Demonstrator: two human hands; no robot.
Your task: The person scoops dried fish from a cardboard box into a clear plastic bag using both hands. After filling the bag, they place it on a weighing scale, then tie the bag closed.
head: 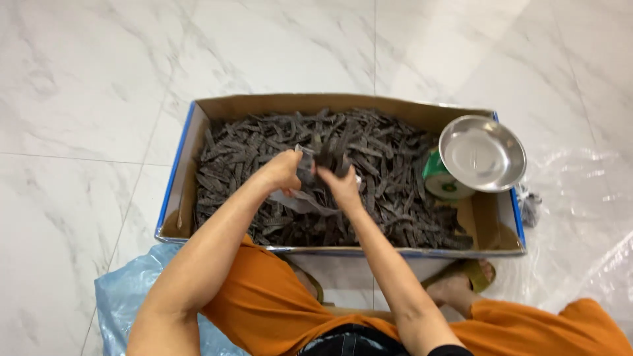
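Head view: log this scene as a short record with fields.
setting: white marble tile floor
container: shallow cardboard box with blue edges
contents: heap of dark grey ridged strips
left hand: holding a clear plastic bag over the heap
right hand: pinching a bunch of strips at the bag
in box corner: steel bowl atop a green can
under the person: blue plastic sheet

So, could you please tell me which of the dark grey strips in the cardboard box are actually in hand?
The small bunch of dark grey strips at the box's centre, lifted above the heap, pinched between left hand and right hand.
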